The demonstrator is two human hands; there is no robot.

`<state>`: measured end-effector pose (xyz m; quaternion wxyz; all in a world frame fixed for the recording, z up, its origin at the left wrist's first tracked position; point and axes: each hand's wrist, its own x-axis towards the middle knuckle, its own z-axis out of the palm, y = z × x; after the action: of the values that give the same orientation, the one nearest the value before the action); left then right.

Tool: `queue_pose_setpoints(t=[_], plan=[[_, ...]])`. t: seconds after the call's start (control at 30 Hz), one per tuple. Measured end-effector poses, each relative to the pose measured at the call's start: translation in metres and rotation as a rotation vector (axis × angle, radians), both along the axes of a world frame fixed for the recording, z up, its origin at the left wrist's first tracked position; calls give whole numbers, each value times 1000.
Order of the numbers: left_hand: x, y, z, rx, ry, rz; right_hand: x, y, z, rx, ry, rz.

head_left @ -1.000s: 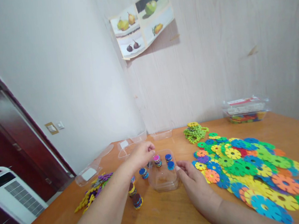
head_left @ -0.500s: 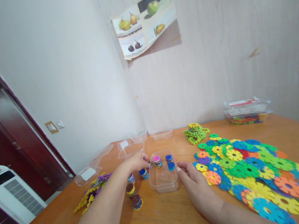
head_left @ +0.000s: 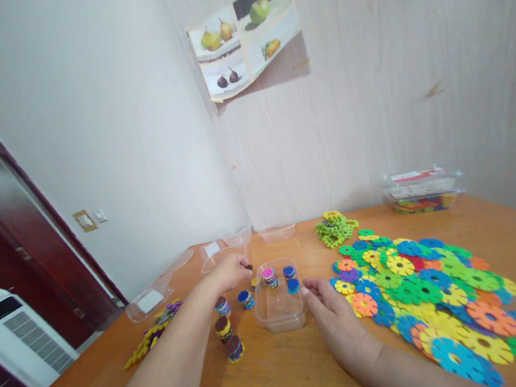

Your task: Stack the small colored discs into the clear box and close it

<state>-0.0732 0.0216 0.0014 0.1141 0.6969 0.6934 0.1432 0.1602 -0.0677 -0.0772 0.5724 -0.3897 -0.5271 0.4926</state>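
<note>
— We've got both hands out over the table, and the clear tub sits right between them. Which one's closer, do we think?

— The right hand, clearly. It lies low and flat, fingers loosely spread and holding nothing, fingertips up against the tub's right wall.

— And the left hand?

— Further out, just past the tub's far left corner and not touching it. Its fingers are drawn together, and we see what looks like a small dark piece nipped at the tips. It's too tiny for us to say more.

— So that piece hangs just beside the rim, on the far left side?

— Yes, outside the wall, near it, not over the inside. Inside, we count three short stacks of little discs, all crowded at the far end. The near half is bare.

— Does the tub have a long side we can call?

— Hardly. It looks close to square with rounded corners, so we won't pick an axis.

— What about the loose stacks?

— All on the left hand's side. They run in a rough line from the near edge up toward the tub, right along the left forearm, with one more tucked against the tub's left wall.

— And on the right?

— A wide spread of big flower-shaped discs, just beyond the right hand. Clear lids lie past the left hand, well back.
</note>
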Motion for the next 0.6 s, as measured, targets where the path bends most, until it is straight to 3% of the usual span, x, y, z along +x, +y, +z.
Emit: queue_pose_setpoints(t=[0.2, 0.4, 0.6], plan=[[26, -10, 17, 129, 17, -155, 1, -3, 6, -11, -1, -8], [70, -19, 1, -27, 53, -330, 1, -2, 5, 2, 4, 22], [80, -20, -10, -34, 80, -347, 1, -2, 7, 12, 39, 35]])
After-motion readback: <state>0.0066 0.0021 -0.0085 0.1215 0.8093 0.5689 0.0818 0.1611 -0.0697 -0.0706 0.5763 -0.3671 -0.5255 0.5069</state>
